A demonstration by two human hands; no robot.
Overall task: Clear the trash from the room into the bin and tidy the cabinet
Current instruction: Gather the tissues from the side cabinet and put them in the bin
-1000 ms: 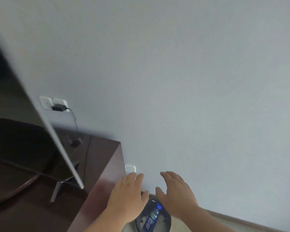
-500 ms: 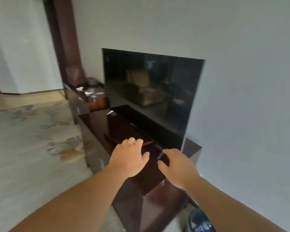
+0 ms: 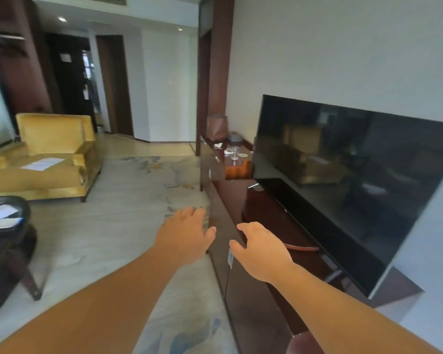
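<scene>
the long dark cabinet [image 3: 243,290] runs along the right wall with a big black tv [image 3: 343,180] standing on it, and at its far end there's a clutter of small white scraps and a glass [image 3: 234,152] near a brown lamp [image 3: 217,127]. both bare hands hang out in front holding nothing, the left hand [image 3: 187,233] spread over the pale carpet [image 3: 118,226] just beside the cabinet's front edge, the right hand [image 3: 260,247] loosely curled above its top. a yellow armchair [image 3: 54,154] sits well off to the left with a sheet of paper on its seat
</scene>
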